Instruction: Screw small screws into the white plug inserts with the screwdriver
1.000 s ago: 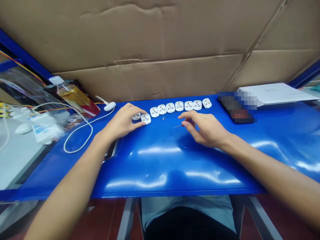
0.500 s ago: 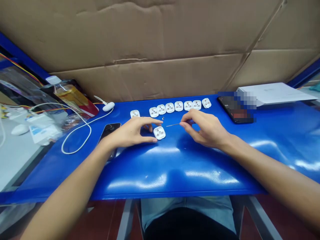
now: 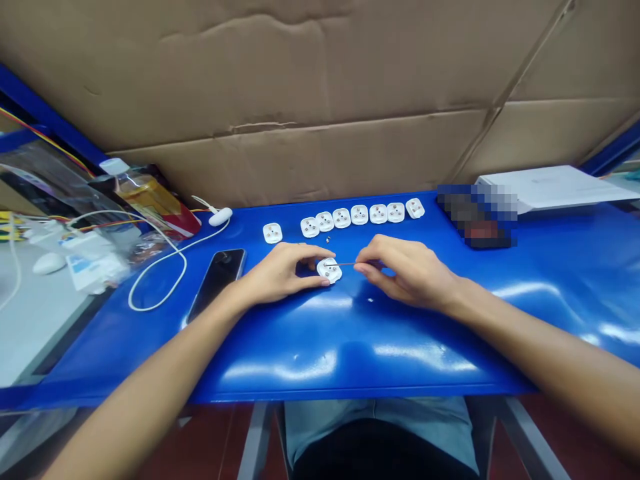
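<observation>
My left hand (image 3: pixel 285 272) holds a small white rounded-square plastic housing (image 3: pixel 333 275) between thumb and index finger on the blue table. Small metal parts show inside the housing. Pinched in my right hand (image 3: pixel 410 272) is a thin rod-like tool (image 3: pixel 346 265), whose kind I cannot make out. It points left, and its tip lies over the housing. A tiny metal part (image 3: pixel 328 239) rests on the table just beyond my left fingers. Behind it, several similar white housings (image 3: pixel 359 214) stand in a row, with another housing (image 3: pixel 273 233) apart at the left.
A phone (image 3: pixel 216 280) lies beside my left forearm, near a looping white cable (image 3: pixel 150 307). A bottle (image 3: pixel 150 197) leans at the back left. A dark, partly blurred device (image 3: pixel 480 227) and a white box (image 3: pixel 555 190) are at the right. Cardboard (image 3: pixel 300 100) backs the table (image 3: pixel 350 360).
My left hand has shifted the housing slightly right and nearer to me. The rod in my right hand has moved left, so its tip is now over the housing.
</observation>
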The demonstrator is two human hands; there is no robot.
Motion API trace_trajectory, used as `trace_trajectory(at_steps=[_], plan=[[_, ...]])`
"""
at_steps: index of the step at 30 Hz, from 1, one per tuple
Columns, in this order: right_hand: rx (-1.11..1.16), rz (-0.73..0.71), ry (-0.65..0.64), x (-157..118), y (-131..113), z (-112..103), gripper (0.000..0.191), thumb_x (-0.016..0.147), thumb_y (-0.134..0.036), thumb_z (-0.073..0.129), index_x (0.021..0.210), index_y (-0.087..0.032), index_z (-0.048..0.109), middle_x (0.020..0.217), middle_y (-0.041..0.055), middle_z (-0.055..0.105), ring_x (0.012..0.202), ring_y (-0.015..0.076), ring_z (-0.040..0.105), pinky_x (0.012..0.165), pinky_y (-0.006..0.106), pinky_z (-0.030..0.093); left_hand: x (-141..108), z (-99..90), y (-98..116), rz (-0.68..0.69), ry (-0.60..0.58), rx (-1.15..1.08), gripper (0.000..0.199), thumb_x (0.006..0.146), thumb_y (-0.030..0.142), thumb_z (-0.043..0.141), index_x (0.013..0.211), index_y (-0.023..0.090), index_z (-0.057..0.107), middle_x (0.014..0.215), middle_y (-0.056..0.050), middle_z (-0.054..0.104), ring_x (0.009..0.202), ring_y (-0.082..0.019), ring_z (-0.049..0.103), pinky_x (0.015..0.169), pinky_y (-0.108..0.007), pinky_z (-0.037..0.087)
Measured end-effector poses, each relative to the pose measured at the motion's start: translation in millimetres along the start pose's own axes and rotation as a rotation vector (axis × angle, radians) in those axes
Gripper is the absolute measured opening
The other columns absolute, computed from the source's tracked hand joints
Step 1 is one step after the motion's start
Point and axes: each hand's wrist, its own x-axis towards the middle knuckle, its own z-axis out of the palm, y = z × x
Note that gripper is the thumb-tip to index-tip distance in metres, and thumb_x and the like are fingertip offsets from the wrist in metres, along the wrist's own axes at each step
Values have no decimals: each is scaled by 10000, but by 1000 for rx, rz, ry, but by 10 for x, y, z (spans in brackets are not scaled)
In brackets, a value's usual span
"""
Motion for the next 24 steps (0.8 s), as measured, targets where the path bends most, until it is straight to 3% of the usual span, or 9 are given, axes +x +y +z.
trace_trajectory(at_steps=[19, 24], plan=[[-51, 15, -64, 1, 15, -34, 180, 1096, -274, 510, 991, -202, 636, 846, 42, 713, 732, 167, 660, 654, 283, 509, -3, 39, 13, 49, 29, 25, 503, 911, 450, 819, 1337, 199, 733, 1078, -51, 805, 887, -186, 729, 811, -274, 543], [-65, 13, -65, 4, 9, -28, 181, 1103, -276, 500, 997, -210, 631, 847, 35, 714, 740, 159, 659, 664, 276, 516, 2, 57, 14, 48, 40, 39, 486, 915, 450, 817, 1327, 201, 746, 1011, -42, 799, 802, -164, 690, 764, -266, 512]])
